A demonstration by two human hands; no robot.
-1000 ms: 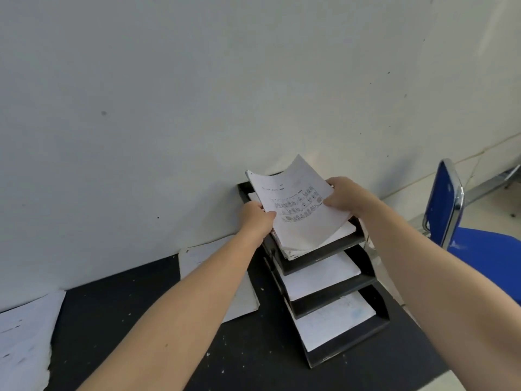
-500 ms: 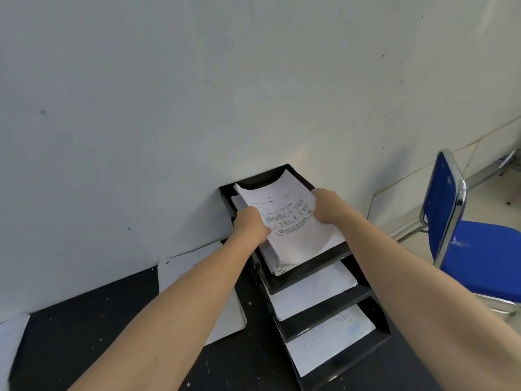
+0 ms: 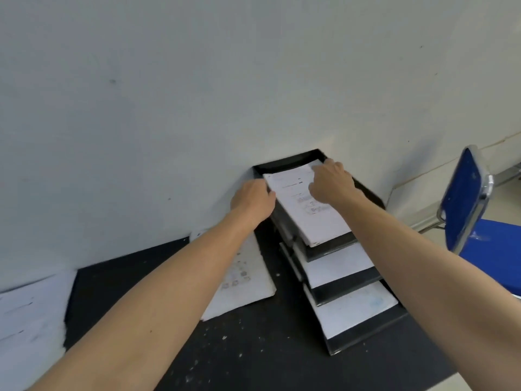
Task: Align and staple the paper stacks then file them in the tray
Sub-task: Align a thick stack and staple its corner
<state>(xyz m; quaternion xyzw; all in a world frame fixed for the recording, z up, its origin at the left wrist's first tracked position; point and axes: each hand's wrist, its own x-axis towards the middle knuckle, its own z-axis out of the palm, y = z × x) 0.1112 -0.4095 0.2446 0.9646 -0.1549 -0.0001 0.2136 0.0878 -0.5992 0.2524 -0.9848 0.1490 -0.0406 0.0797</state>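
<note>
Paper stack (image 3: 308,210) lies in the top tier of our black tray (image 3: 366,193).
Our right hand (image 3: 331,183) presses it flat, fingers relaxed; left hand (image 3: 252,203) grips the tray's side. Filing looks nearly finished; loose sheets (image 3: 242,280) wait on the desk.

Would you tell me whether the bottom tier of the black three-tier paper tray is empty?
No, a white sheet lies in the bottom tier of the black three-tier paper tray.

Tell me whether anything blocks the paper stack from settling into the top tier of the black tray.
Nothing visible does. The paper stack already lies in the top tier of the black tray, on papers filed there. The left hand touches its left edge and the right hand rests on top. Its near end overhangs the tier's front lip.
</note>
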